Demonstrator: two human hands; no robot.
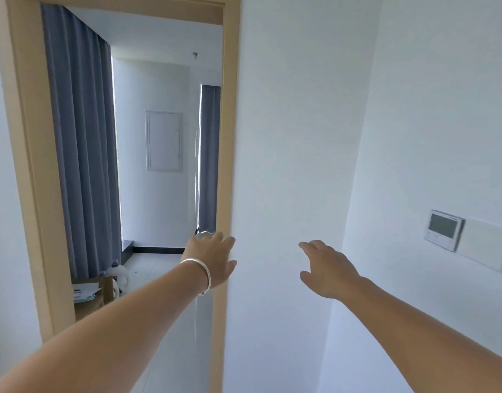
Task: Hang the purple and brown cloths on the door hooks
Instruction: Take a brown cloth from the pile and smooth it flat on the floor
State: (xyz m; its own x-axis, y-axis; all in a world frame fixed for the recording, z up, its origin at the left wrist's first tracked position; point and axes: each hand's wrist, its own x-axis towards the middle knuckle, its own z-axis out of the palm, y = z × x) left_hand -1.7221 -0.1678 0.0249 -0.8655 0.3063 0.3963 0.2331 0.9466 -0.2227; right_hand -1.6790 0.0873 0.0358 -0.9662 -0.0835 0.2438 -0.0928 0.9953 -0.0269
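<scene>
Nearest, we reach both bare arms forward. Our left hand (213,259), a silver bangle (200,272) on its wrist, lies with relaxed fingers against the tan wooden door frame's (225,165) right upright, just below a small metal handle (203,235). Our right hand (327,268) hovers before the white wall (286,137), fingers loosely spread, holding nothing. Neither cloth nor any hook shows, so we cannot tell which hand is nearer them. Beyond hang grey-blue curtains (82,137).
</scene>
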